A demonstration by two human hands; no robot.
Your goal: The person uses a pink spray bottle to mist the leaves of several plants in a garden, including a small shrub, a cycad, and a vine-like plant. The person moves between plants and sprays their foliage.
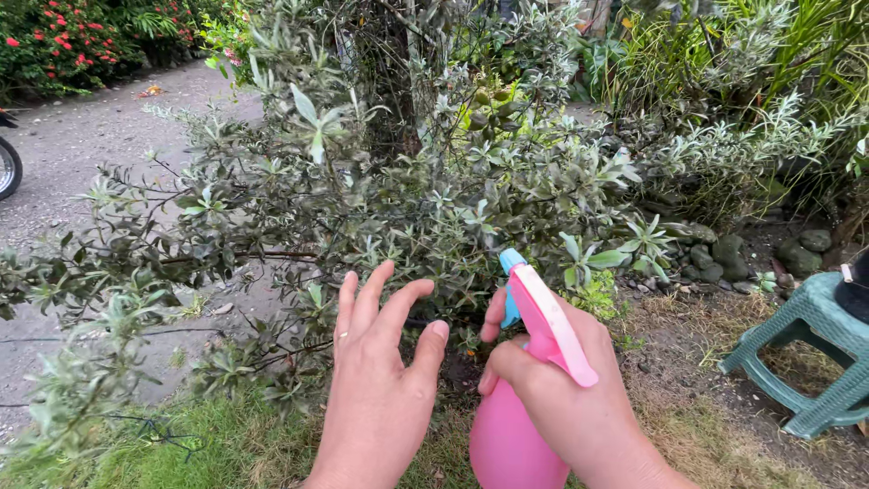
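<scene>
The right hand is clamped around a pink spray bottle, nozzle aimed at the bush just ahead. Beside it, the left hand is spread open, reaching toward leaves.

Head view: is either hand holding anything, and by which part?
The right hand grips a pink spray bottle at its neck, under the trigger head. The left hand holds nothing, fingers spread near the shrub.

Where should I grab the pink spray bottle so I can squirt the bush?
Grab the pink spray bottle round its narrow neck, coming from behind, as the right hand does. The neck probably fits a palm better than the fat belly below, fingers can reach the trigger in front, and the blue nozzle points away at the bush.
</scene>
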